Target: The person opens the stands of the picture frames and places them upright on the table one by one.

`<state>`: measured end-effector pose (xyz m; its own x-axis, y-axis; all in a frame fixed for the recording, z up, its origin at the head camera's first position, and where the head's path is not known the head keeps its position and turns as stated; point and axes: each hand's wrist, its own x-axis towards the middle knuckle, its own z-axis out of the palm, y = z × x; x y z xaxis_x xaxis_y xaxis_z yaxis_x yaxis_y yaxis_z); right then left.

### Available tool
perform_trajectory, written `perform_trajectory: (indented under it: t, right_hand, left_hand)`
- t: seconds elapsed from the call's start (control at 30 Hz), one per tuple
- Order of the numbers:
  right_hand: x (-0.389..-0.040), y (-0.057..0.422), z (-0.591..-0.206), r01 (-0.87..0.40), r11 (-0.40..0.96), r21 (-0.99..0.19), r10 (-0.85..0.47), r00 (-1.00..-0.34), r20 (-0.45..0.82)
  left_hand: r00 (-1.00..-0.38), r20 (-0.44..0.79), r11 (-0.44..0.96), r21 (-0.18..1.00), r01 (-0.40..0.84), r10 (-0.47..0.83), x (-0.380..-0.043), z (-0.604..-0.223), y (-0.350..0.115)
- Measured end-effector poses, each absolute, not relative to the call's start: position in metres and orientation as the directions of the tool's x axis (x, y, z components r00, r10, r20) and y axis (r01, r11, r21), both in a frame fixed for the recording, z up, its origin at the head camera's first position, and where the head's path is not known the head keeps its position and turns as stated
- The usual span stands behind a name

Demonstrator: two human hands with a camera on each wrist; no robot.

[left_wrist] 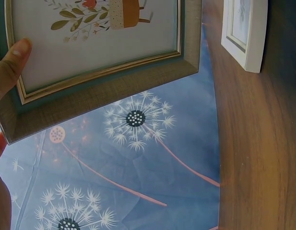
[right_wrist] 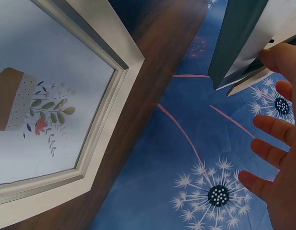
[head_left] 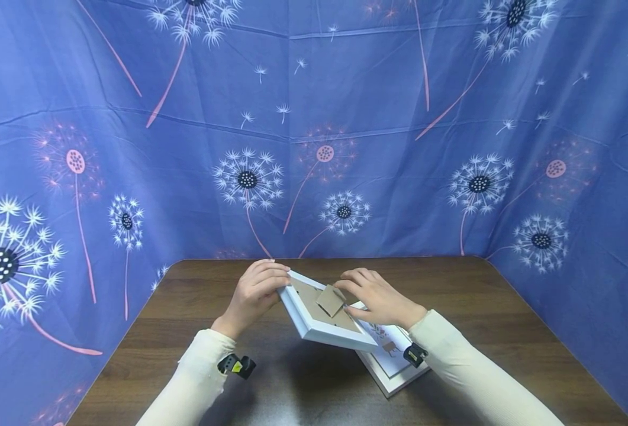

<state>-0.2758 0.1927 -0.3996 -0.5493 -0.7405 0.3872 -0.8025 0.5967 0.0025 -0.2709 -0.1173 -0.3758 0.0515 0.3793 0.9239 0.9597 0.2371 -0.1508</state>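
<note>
My left hand (head_left: 257, 290) grips one end of a white-edged picture frame (head_left: 340, 336), holding it tilted above the table with its brown backing toward me. In the left wrist view, the thumb (left_wrist: 16, 57) presses on the front border, beside a picture of a plant (left_wrist: 90, 17). A small cardboard stand flap (head_left: 331, 300) sticks out from the backing. At this flap is my right hand (head_left: 380, 299), its thumb (right_wrist: 279, 57) at the back of the frame and its other fingers spread loosely. Beneath it lies a second white picture frame (head_left: 374, 370), face up.
The brown wooden table (head_left: 186, 331) carries the second frame, partly hidden under the right hand and the raised frame. A blue dandelion-print cloth (head_left: 399, 195) hangs behind the table and along its sides.
</note>
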Motion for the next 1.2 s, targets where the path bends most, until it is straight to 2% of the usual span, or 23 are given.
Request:
perform_trajectory:
  t: [0.33,0.57,0.7,1.2]
  right_hand:
    - [-0.2822,0.1892,-0.3990,-0.827,0.561,0.030,-0.758,-0.499,0.419]
    - [-0.2846,0.1857,-0.3971,-0.837,0.546,0.030,-0.776,-0.492,0.395]
    - [-0.2842,0.1838,-0.3954,-0.846,0.532,0.031,-0.786,-0.480,0.388]
    - [-0.2831,0.1855,-0.3955,-0.835,0.550,0.019,-0.786,-0.510,0.351]
  left_hand:
    - [0.063,0.922,0.232,-0.161,0.959,0.381,-0.2684,-0.3741,-0.1155]
    - [0.101,0.922,0.217,-0.193,0.957,0.374,-0.2673,-0.3724,-0.1125]
    - [0.102,0.918,0.224,-0.199,0.954,0.383,-0.2674,-0.3729,-0.1124]
    - [0.080,0.911,0.219,-0.182,0.959,0.405,-0.2692,-0.3765,-0.1126]
